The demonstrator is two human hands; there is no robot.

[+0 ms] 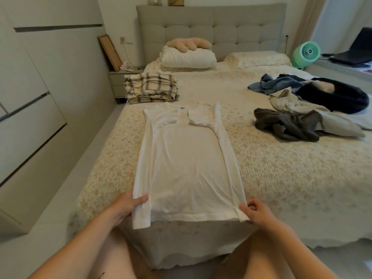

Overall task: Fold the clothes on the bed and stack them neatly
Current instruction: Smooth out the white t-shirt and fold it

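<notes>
Your left hand (131,202) pinches the bottom left corner of the white shirt (181,166), thumb on top and fingers under the cloth. Your right hand (254,211) pinches the bottom right corner, with its fingers curled round the hem. The shirt lies flat on the bed (261,168), right in front of you, with its sides and sleeves folded in so it makes a long strip. Its hem hangs a little over the foot of the bed. At the neck there is a small dark tag (182,108), but the writing is too small to read.

Just past the shirt's neck, on the left, sits a folded checked pile (151,88). On the right side of the bed is a loose heap: a grey one (285,124), a cream one (291,103), a blue one (275,83) and a dark fluffy one (338,97). Near the headboard a folded white quilt (188,58) has a tan plush toy (189,44) on top. A green fan (306,53) stands off to the right
</notes>
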